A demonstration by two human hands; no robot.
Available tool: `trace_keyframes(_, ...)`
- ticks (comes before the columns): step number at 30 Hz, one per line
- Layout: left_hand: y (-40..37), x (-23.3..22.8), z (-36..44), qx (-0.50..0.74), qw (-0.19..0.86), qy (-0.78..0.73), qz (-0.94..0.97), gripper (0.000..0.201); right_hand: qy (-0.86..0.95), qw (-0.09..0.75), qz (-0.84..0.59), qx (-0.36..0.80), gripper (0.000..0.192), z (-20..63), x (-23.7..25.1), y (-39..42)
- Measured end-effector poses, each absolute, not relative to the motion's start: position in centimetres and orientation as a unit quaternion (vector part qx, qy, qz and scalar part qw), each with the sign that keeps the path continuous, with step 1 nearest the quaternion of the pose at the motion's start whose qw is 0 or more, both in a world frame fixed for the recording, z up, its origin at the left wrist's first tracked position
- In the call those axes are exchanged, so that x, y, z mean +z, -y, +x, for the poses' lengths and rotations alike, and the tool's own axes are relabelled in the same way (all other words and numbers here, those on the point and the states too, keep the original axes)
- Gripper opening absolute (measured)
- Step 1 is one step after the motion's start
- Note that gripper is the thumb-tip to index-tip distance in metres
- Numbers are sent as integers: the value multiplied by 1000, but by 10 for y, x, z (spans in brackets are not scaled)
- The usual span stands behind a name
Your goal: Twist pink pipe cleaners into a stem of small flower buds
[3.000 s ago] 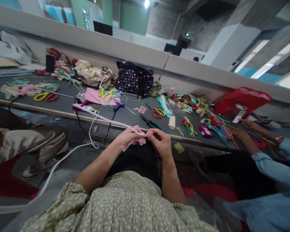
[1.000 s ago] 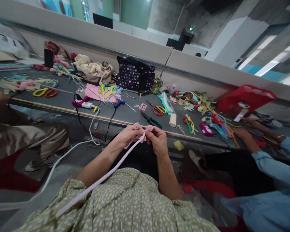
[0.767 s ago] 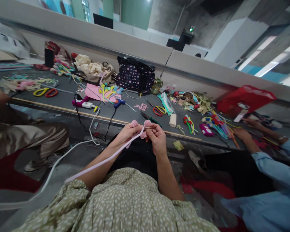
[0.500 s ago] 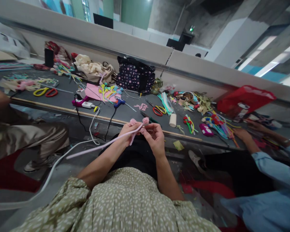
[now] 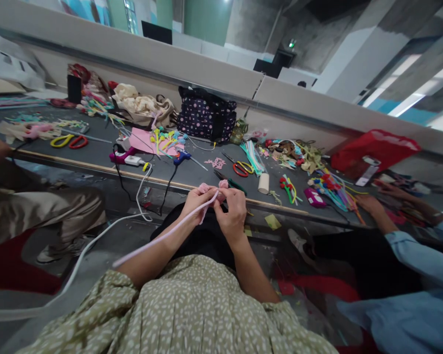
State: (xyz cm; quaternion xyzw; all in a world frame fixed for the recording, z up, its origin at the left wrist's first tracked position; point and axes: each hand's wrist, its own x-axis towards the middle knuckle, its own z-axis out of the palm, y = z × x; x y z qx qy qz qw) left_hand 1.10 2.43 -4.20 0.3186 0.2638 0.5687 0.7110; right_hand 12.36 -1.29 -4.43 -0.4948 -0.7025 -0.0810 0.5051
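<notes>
A long pale pink pipe cleaner (image 5: 162, 237) runs from between my hands back over my left forearm. My left hand (image 5: 196, 201) is closed on the pink pipe-cleaner piece, whose curled pink lumps (image 5: 223, 184) poke out above the fingers. Pinched thumb to fingers, my right hand (image 5: 232, 211) grips the same pink piece where the long strand bends. Both hands sit close together in front of the table edge, over my lap. Just beyond them lie green-handled pliers (image 5: 232, 184), touched by neither hand. The fingers hide how the strands join.
On the table (image 5: 206, 179) lie a blue glue gun (image 5: 181, 157), a purple glue gun (image 5: 123, 156), scissors (image 5: 242, 168), pink scraps (image 5: 216, 162) and a beige cylinder (image 5: 263, 183). A white cable (image 5: 92, 246) hangs at left. People sit on both sides; a co-worker's hand (image 5: 371, 204) rests at right.
My right hand has closed more tightly and turned over the pink piece. The long strand now bends at the right fingertips, and its free end has swung down and right onto my left forearm.
</notes>
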Motion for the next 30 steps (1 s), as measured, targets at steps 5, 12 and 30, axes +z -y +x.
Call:
trace_keyframes(5, -24, -45, 13, 576, 720, -255, 293, 35, 709, 493, -496, -96, 19, 125, -47, 11)
trace_keyframes(12, -21, -45, 13, 563, 722, -266, 303, 35, 712, 497, -490, -82, 18, 127, -53, 5)
trace_keyframes(30, -26, -42, 4, 556, 708, -287, 328, 28, 701, 508, -501, -27, 16, 129, -51, 1)
